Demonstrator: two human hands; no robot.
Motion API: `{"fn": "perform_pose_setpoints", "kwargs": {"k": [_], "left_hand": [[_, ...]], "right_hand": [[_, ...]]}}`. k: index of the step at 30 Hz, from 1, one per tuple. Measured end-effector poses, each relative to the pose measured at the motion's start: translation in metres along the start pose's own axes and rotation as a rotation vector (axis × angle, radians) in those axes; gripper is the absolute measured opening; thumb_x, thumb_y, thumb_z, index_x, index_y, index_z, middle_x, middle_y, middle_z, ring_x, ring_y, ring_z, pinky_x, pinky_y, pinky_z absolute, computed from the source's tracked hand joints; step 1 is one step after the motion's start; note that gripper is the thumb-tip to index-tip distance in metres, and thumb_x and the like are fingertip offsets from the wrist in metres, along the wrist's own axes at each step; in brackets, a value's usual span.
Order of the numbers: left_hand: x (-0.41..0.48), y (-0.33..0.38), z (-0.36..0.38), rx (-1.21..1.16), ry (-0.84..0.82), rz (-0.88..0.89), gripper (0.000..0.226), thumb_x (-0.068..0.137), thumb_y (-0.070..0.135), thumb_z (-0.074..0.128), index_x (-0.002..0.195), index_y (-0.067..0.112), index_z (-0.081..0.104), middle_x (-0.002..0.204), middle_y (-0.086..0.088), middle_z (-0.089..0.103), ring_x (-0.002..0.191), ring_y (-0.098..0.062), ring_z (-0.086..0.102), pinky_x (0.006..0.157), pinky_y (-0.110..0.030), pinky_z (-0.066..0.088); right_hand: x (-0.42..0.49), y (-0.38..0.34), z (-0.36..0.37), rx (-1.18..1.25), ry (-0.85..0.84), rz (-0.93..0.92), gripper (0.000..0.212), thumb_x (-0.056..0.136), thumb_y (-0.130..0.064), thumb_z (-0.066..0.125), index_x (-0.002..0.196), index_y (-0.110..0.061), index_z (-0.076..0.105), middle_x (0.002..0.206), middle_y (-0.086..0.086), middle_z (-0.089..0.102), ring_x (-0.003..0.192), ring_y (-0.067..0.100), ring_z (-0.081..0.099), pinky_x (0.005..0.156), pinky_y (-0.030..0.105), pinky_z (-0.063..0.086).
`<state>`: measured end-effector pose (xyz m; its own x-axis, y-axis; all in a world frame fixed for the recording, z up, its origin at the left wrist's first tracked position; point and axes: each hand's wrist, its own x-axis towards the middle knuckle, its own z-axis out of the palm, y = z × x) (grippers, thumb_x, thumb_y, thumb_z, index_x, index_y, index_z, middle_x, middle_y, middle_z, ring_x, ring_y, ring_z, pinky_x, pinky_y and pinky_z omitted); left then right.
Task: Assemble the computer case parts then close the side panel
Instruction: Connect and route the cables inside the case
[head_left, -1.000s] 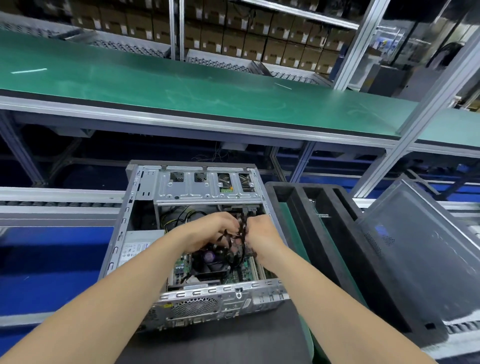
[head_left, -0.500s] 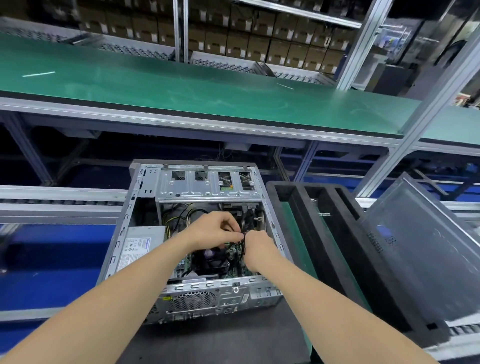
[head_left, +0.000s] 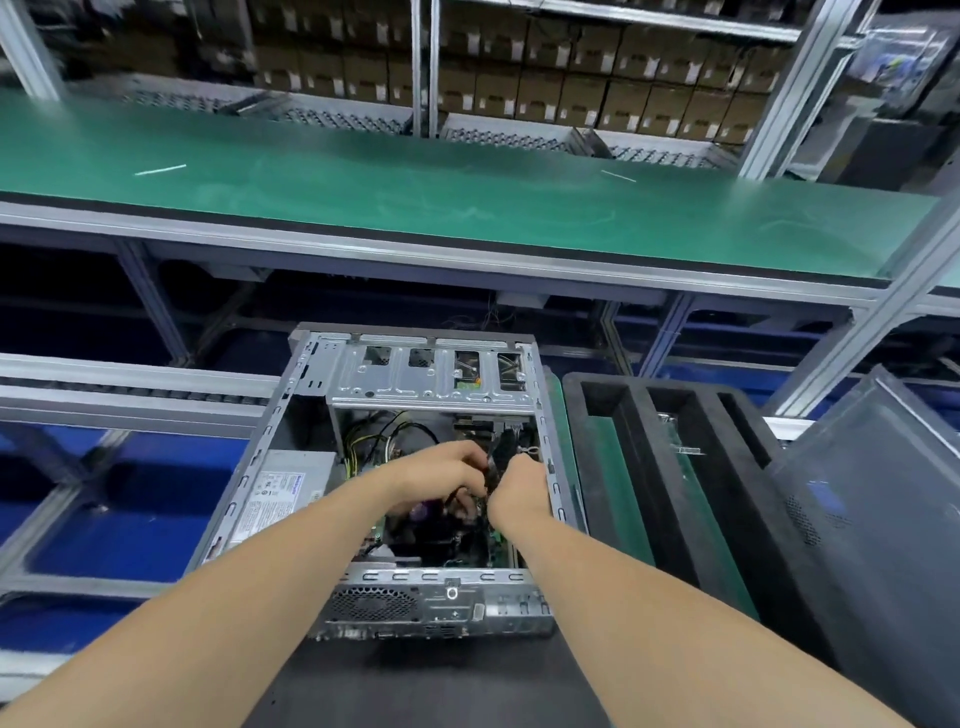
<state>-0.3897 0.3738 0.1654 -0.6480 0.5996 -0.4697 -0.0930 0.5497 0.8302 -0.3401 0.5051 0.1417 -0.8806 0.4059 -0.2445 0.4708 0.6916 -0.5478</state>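
In the lower middle of the frame, my right hand (head_left: 519, 488) is hiding its fingertips, so I cannot tell their grip; my left hand (head_left: 441, 475) is pinching a black cable (head_left: 491, 466) inside the grey computer case (head_left: 431, 577), lying open on its side.

Case (head_left: 431, 379) is bare stamped metal, dull silver. Cables (head_left: 374, 431) look plastic-sheathed. Panel (head_left: 883, 545) is matt dark grey with a perforated patch. Tray (head_left: 631, 467) is matt black foam, mat (head_left: 415, 192) is smooth green with a slight sheen, and boxes (head_left: 571, 78) are plain cardboard.
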Motion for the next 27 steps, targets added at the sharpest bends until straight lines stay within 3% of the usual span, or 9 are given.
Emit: {"fn": "perform_pose_setpoints", "kwargs": {"k": [3,6,10,15,18,20,23,25,27], "left_hand": [[0.007,-0.003,-0.012,0.0,-0.051,-0.012,0.029,0.096,0.009,0.058,0.124,0.013,0.053,0.09,-0.01,0.069,0.065,-0.018,0.07,0.056,-0.026,0.048],[0.016,-0.004,-0.02,-0.004,-0.091,0.02,0.022,0.103,0.006,0.052,0.124,0.011,0.052,0.107,-0.015,0.063,0.073,-0.026,0.072,0.063,-0.031,0.058],[0.027,-0.009,-0.022,-0.006,-0.077,-0.003,0.023,0.102,0.005,0.054,0.124,0.015,0.053,0.098,-0.012,0.06,0.061,-0.015,0.06,0.054,-0.025,0.053],[0.039,-0.018,-0.035,-0.094,0.041,-0.082,0.028,0.105,0.01,0.054,0.132,0.004,0.055,0.083,-0.003,0.062,0.044,-0.007,0.057,0.043,-0.02,0.047],[0.042,-0.02,-0.037,-0.128,0.074,-0.045,0.029,0.104,0.014,0.057,0.129,0.0,0.061,0.077,0.0,0.067,0.04,-0.005,0.057,0.042,-0.017,0.047],[0.041,-0.02,-0.04,-0.163,0.044,-0.066,0.027,0.103,0.016,0.06,0.126,0.003,0.065,0.087,-0.006,0.071,0.053,-0.01,0.062,0.045,-0.018,0.049],[0.034,-0.018,-0.048,-0.26,-0.062,-0.136,0.021,0.105,0.013,0.054,0.121,0.005,0.065,0.107,-0.01,0.072,0.066,-0.016,0.069,0.044,-0.018,0.048],[0.028,-0.018,-0.05,-0.211,-0.154,-0.151,0.019,0.108,0.011,0.048,0.118,0.005,0.063,0.105,-0.011,0.072,0.065,-0.017,0.069,0.046,-0.018,0.048],[0.023,-0.02,-0.05,-0.117,-0.207,-0.142,0.022,0.108,0.01,0.046,0.123,0.002,0.06,0.109,-0.011,0.072,0.062,-0.017,0.067,0.047,-0.018,0.048]], "right_hand": [[0.006,0.002,0.005,-0.026,0.028,0.037,0.047,0.099,-0.006,0.058,0.067,-0.021,0.027,0.071,-0.004,0.032,0.088,0.023,0.043,0.055,0.018,0.029],[0.011,0.001,0.012,-0.122,0.078,0.064,0.041,0.099,-0.008,0.059,0.069,-0.02,0.034,0.072,-0.003,0.036,0.086,0.025,0.044,0.072,0.027,0.037],[0.012,-0.003,0.019,-0.262,0.141,0.102,0.013,0.096,0.0,0.06,0.098,-0.013,0.057,0.077,0.0,0.044,0.077,0.023,0.052,0.066,0.028,0.042],[0.022,0.004,0.019,-0.196,0.131,0.029,0.042,0.098,-0.006,0.06,0.071,-0.025,0.036,0.071,-0.008,0.034,0.085,0.021,0.045,0.075,0.026,0.035],[0.029,0.003,0.026,-0.089,0.182,0.113,0.028,0.095,0.005,0.057,0.08,-0.016,0.046,0.08,0.003,0.049,0.082,0.022,0.047,0.067,0.028,0.038],[0.032,0.004,0.03,-0.018,0.216,0.17,0.023,0.093,0.01,0.051,0.087,-0.012,0.053,0.085,0.006,0.058,0.078,0.02,0.051,0.058,0.029,0.037],[0.04,0.006,0.03,0.209,0.222,0.211,0.014,0.093,0.007,0.06,0.099,-0.005,0.066,0.094,0.013,0.066,0.085,0.021,0.052,0.071,0.03,0.039],[0.044,0.008,0.031,0.422,0.265,0.314,0.018,0.089,0.005,0.069,0.106,-0.001,0.067,0.097,0.017,0.064,0.089,0.022,0.051,0.079,0.03,0.039],[0.046,0.01,0.033,0.525,0.254,0.307,0.018,0.087,0.009,0.069,0.098,-0.005,0.065,0.089,0.012,0.059,0.085,0.022,0.051,0.078,0.031,0.04]]}}
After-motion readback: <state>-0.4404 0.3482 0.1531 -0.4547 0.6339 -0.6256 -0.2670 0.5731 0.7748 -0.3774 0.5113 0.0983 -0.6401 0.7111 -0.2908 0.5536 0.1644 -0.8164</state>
